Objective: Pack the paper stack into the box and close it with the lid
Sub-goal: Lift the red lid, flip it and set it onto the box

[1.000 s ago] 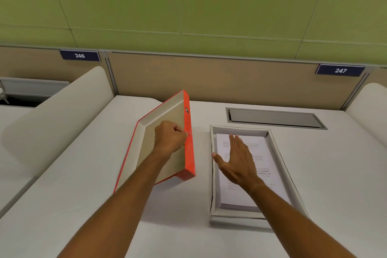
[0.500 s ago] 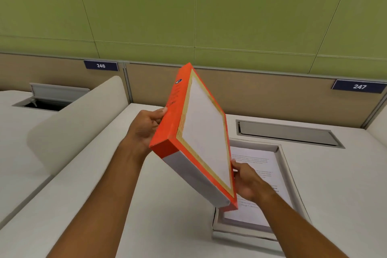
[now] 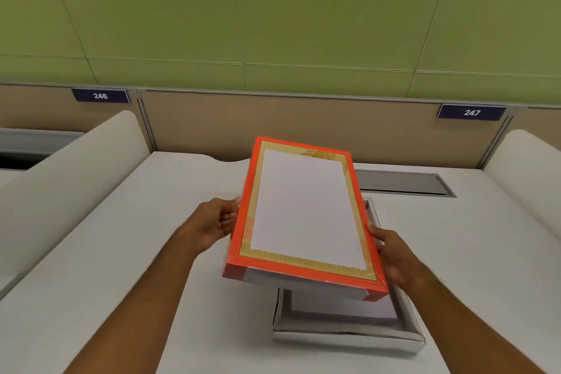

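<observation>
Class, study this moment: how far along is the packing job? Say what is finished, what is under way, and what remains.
Done: the paper stack lies inside the box on the desk. Under way: the left hand and right hand hold the orange lid by its long sides, top face up, above the box and offset to its left. Left: line the lid up with the box and lower it until it seats.

A green panelled wall [image 3: 273, 9] rises behind a tan partition [image 3: 303, 127] bearing two blue number plates, 246 [image 3: 100, 96] and 247 [image 3: 471, 113]. The white surface [image 3: 121, 252] has a grey recessed hatch [image 3: 400, 182] and curved white dividers [image 3: 76, 167] on either side.
</observation>
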`<state>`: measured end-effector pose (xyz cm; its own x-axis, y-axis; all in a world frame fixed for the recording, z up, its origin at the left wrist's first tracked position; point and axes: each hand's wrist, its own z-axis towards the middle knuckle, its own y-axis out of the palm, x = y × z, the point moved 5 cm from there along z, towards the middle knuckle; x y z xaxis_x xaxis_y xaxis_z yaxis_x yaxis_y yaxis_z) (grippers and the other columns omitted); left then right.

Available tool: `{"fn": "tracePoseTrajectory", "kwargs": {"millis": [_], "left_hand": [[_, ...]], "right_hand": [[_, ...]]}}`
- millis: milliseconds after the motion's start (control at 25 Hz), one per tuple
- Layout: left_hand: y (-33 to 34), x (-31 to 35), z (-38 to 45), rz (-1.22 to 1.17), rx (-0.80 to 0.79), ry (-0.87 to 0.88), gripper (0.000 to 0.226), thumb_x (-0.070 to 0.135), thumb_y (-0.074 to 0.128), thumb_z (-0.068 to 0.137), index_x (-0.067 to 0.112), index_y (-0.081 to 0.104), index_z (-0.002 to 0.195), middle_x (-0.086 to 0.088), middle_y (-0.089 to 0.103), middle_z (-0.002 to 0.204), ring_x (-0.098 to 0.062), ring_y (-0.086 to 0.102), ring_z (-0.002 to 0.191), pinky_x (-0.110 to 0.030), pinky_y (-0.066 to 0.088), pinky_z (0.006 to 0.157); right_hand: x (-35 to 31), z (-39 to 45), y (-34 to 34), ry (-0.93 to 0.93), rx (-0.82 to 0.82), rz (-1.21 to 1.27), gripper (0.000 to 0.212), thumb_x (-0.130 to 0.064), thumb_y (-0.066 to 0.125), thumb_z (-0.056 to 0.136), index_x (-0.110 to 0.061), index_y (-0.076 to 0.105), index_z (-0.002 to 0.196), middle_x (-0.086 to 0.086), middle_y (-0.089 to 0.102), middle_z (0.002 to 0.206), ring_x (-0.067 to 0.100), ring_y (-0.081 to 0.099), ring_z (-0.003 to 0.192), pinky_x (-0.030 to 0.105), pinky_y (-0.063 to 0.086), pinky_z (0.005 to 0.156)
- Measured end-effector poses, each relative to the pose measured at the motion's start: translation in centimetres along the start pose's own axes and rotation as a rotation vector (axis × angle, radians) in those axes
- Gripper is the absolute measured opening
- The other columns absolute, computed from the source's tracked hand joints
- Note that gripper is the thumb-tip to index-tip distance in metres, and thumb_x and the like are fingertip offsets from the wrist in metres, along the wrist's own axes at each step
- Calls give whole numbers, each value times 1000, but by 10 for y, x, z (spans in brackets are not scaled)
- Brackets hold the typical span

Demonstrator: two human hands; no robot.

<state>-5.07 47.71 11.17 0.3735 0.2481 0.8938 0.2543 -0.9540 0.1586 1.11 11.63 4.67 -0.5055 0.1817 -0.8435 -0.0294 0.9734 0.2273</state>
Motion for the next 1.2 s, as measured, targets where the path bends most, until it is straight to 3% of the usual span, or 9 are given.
{"fn": "tracePoseTrajectory", "kwargs": {"millis": [120, 320, 440, 560, 840, 1000, 1120, 1200], "left_hand": [[20, -25, 17, 97, -13, -52, 32, 29, 70, 86, 1, 70, 102, -13, 69, 89, -26, 63, 80, -31, 58, 67], [44, -64, 34, 144, 44, -103, 37, 18, 74, 83, -10, 66, 105, -24, 67, 95, -30, 64, 82, -36, 59, 73], [54, -83, 38, 174, 87, -139, 29, 17, 75, 82, -9, 69, 95, -19, 69, 82, -26, 66, 71, -37, 59, 72], [56, -96, 38, 212, 123, -170, 21, 16, 75, 81, -4, 68, 82, -13, 70, 66, -22, 66, 56, -36, 59, 69], [56, -108, 29, 259, 121, -234, 21, 18, 71, 85, -3, 68, 86, -8, 68, 58, -18, 64, 48, -34, 55, 62], [58, -110, 27, 263, 98, -273, 25, 16, 70, 86, -6, 66, 96, -19, 73, 85, -29, 71, 75, -43, 59, 83], [59, -103, 29, 329, 136, -241, 30, 12, 74, 82, -7, 63, 103, -24, 70, 101, -35, 70, 92, -46, 58, 86], [60, -94, 34, 364, 197, -171, 29, 10, 77, 79, -7, 65, 100, -22, 71, 99, -34, 71, 91, -46, 59, 84]], "right_hand": [[0, -4, -32, -1, 58, -44, 37, -36, 56, 95, -8, 64, 119, 19, 72, 115, 45, 71, 96, 55, 59, 79], [6, -9, -71, -28, 168, -111, 31, -31, 61, 93, -5, 64, 110, 19, 73, 104, 41, 72, 88, 50, 59, 77], [13, -10, -84, -8, 214, -160, 32, -31, 61, 93, -2, 65, 107, 22, 72, 104, 43, 71, 89, 52, 57, 83], [17, -10, -92, 16, 245, -205, 35, -31, 60, 94, 1, 63, 107, 21, 71, 100, 41, 69, 84, 47, 57, 76], [26, -13, -98, 130, 218, -315, 34, -34, 57, 95, -3, 61, 109, 22, 70, 103, 40, 69, 86, 43, 58, 62], [19, -13, -97, 145, 216, -410, 30, -31, 59, 94, -4, 61, 107, 21, 69, 98, 38, 69, 83, 41, 59, 58], [4, -6, -95, 67, 251, -480, 25, -22, 64, 91, -1, 63, 105, 22, 70, 100, 39, 70, 88, 48, 61, 75], [-7, 0, -93, 1, 306, -505, 25, -17, 68, 89, 5, 65, 102, 22, 71, 99, 38, 70, 88, 47, 59, 81]]}}
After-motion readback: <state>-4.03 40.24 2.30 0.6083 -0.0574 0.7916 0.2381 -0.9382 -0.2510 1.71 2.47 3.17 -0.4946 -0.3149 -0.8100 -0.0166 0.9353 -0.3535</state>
